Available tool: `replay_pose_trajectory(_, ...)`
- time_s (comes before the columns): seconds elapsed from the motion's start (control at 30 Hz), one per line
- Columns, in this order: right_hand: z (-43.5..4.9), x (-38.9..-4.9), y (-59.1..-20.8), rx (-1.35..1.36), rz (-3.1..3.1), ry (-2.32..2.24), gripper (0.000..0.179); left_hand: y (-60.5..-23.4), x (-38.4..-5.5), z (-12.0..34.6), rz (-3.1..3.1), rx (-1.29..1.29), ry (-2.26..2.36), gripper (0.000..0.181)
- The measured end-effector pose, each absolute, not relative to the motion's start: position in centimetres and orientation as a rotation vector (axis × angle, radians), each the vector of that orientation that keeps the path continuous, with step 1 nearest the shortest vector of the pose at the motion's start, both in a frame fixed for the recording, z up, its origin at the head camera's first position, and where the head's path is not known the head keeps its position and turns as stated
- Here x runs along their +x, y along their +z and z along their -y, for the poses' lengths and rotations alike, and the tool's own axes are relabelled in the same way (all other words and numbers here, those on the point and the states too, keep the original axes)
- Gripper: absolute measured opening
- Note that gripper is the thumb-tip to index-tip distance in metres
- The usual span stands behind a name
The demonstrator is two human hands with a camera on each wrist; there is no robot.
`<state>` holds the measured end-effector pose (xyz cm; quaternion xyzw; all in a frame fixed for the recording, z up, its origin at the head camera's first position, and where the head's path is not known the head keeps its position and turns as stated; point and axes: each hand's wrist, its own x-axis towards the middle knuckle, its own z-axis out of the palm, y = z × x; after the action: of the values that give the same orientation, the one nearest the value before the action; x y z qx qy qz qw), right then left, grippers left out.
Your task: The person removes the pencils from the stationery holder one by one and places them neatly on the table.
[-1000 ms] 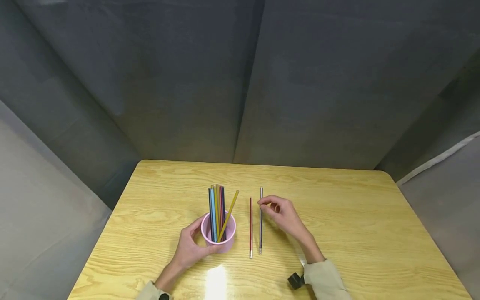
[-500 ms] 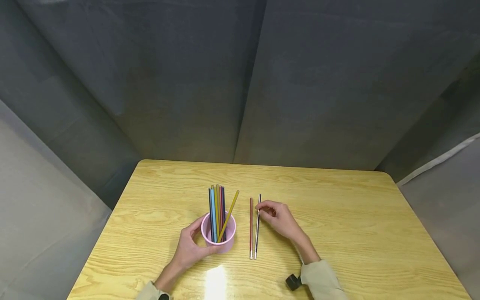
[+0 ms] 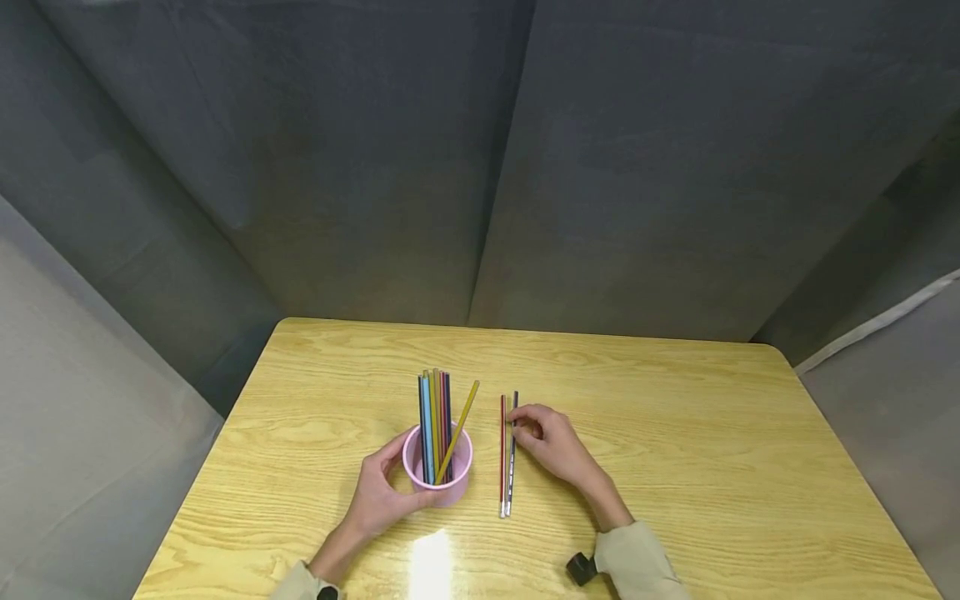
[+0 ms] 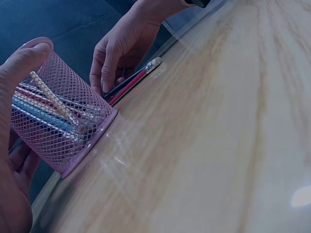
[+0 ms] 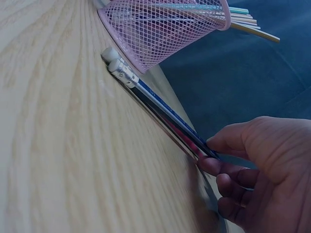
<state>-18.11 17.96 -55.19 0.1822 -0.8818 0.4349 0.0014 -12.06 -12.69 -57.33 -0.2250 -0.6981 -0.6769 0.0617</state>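
My left hand (image 3: 381, 497) grips the pink mesh pencil cup (image 3: 453, 493) from its left side, thumb near the front rim. Several pencils (image 3: 430, 421) stand in the cup, and a yellow pencil (image 3: 460, 425) leans to the right. My right hand (image 3: 562, 452) pinches a dark blue pencil (image 5: 163, 109) between thumb and fingers near its far end. That pencil has a white eraser in a silver ferrule, close over the wood. A red pencil (image 3: 502, 454) lies right beside it, eraser end toward me. In the left wrist view both erasers sit side by side.
The wooden table (image 3: 697, 467) spreads out under both hands, with a bright light reflection at its front. Dark grey curtains (image 3: 360, 167) rise behind the table and along its sides. A small black device (image 3: 581, 568) sits at the right sleeve.
The right hand has moved left and slightly toward me with the dark blue pencil, bringing it close beside the red one. The left hand and cup have stayed put.
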Motion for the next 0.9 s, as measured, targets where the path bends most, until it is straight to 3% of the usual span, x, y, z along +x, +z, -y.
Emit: replay_pose_trajectory(0.9,-17.5,-17.65,-54.53,0.638,2.835,1.211,0.023,-57.45,-12.13,12.8,2.115,-0.691,-2.037,0.091)
